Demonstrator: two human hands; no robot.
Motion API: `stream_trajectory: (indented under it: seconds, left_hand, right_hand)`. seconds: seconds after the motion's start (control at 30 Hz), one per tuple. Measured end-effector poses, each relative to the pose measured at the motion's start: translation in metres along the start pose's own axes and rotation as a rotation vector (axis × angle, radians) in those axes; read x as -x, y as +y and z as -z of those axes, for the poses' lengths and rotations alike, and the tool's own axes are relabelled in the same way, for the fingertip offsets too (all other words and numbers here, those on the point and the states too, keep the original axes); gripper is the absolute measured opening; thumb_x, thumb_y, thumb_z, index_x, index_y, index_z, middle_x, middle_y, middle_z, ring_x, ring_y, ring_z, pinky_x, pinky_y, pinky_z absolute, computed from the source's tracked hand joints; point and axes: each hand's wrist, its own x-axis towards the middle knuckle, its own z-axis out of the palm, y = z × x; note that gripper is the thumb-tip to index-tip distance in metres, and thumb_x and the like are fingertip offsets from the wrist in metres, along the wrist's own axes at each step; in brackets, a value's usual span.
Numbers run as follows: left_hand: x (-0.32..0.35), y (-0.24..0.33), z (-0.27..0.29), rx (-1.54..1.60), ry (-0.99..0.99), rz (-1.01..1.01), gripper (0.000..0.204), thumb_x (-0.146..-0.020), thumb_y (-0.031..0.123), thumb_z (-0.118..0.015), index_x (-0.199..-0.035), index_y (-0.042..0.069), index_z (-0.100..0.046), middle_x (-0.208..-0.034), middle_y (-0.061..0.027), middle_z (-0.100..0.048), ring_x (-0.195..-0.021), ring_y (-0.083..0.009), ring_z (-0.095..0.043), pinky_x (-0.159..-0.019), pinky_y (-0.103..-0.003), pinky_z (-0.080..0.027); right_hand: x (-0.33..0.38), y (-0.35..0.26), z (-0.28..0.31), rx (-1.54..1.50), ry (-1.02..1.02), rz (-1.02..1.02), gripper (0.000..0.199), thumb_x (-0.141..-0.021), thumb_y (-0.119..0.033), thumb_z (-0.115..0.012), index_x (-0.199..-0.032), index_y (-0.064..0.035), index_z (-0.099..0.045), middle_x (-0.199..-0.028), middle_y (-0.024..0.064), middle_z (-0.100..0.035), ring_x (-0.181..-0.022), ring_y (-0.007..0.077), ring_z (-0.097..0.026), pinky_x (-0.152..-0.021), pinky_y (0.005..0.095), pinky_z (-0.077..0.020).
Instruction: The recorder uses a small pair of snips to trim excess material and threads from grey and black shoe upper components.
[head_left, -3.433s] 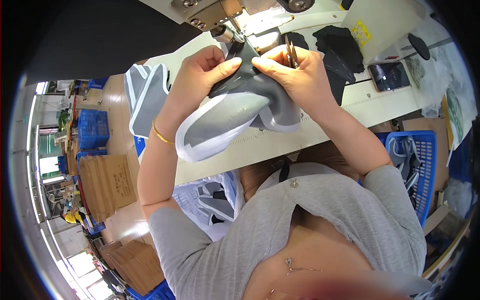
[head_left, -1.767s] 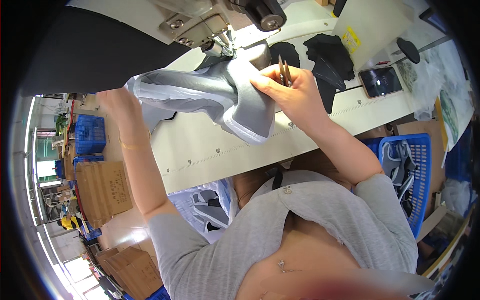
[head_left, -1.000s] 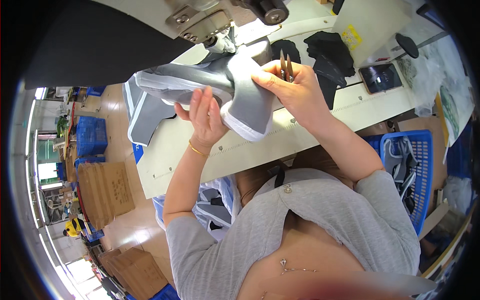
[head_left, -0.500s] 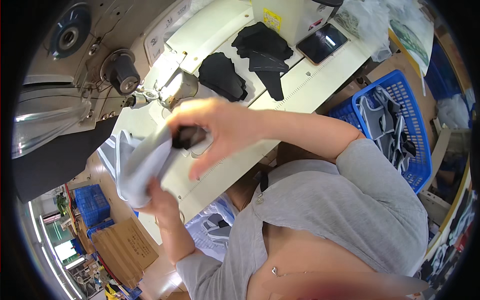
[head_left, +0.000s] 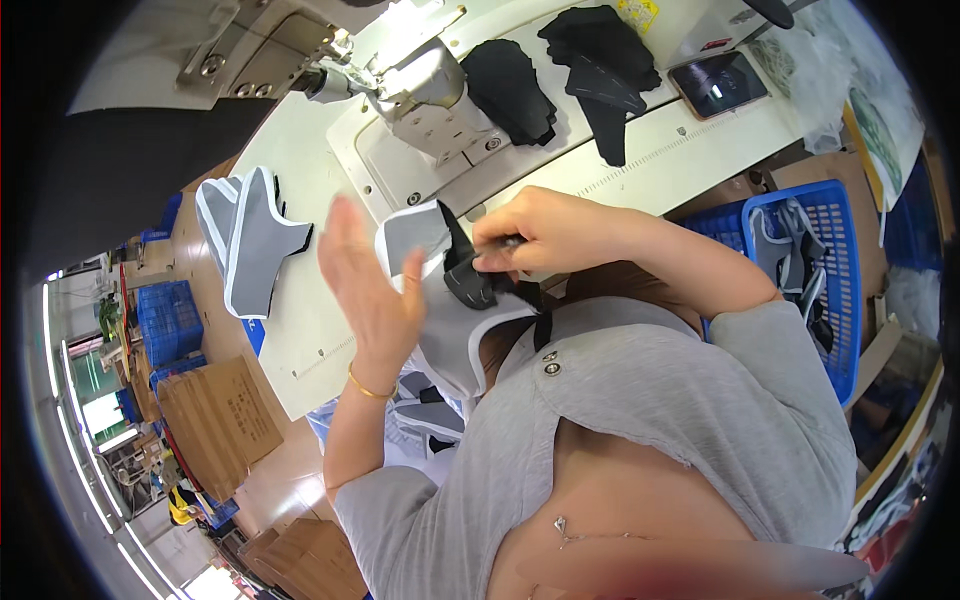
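My right hand (head_left: 545, 232) pinches the black lining (head_left: 468, 284) of a grey fabric piece with white edging (head_left: 450, 335). The piece hangs at the table's near edge, in front of my grey shirt. Beside it on the left, my left hand (head_left: 372, 290) is raised with fingers stretched out and somewhat blurred, nothing in it. Whether its palm side touches the fabric I cannot tell. Further left, another grey piece with white edging (head_left: 262, 245) lies on the white sewing table (head_left: 300, 345).
The sewing machine (head_left: 425, 110) stands beyond my hands. Two stacks of black cut fabric (head_left: 510, 92) (head_left: 603, 60) and a phone (head_left: 718, 84) lie on the table. On the right, a blue basket (head_left: 843, 290) holds grey pieces. Cardboard boxes (head_left: 218, 425) stand at the left.
The grey piece has come from the left to in front of my body. My left hand has let go of it and opened; my right hand has closed on its black lining. The view has shifted.
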Motion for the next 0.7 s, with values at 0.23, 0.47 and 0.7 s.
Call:
stream_trajectory:
  seconds: [0.23,0.47,0.7]
  left_hand:
    - [-0.025,0.003,0.008,0.428,-0.711,-0.369,0.032,-0.098,0.02,-0.053,-0.12,-0.002,-0.063,-0.098,-0.0101,-0.066,-0.092,-0.0206,-0.059,-0.097,-0.033,-0.04]
    - [-0.017,0.017,-0.002,0.59,-0.539,0.212,0.021,-0.095,0.016,-0.064,-0.095,-0.004,-0.069,-0.08,0.0052,-0.062,-0.073,-0.0035,-0.051,-0.065,-0.021,-0.044]
    - [-0.014,0.03,-0.012,0.6,-0.461,0.221,0.01,-0.091,0.007,-0.068,-0.094,-0.003,-0.069,-0.083,0.0016,-0.066,-0.073,-0.0036,-0.055,-0.065,-0.02,-0.045]
  right_hand:
    - [0.012,0.015,-0.002,-0.565,0.066,-0.075,0.026,-0.097,-0.024,-0.059,-0.082,-0.0028,-0.061,-0.065,0.0056,-0.063,-0.06,0.0096,-0.059,-0.048,0.0225,-0.0406]
    - [0.012,0.032,-0.021,-1.035,0.359,-0.35,0.03,-0.092,-0.034,-0.068,-0.083,-0.0072,-0.057,-0.071,-0.0031,-0.052,-0.049,0.0029,-0.039,-0.037,0.0204,-0.0233]
    - [0.019,0.035,-0.028,-0.661,0.449,-0.316,0.02,-0.083,-0.019,-0.078,-0.08,-0.0074,-0.062,-0.073,-0.0043,-0.057,-0.069,0.0038,-0.05,-0.063,0.0228,-0.04]
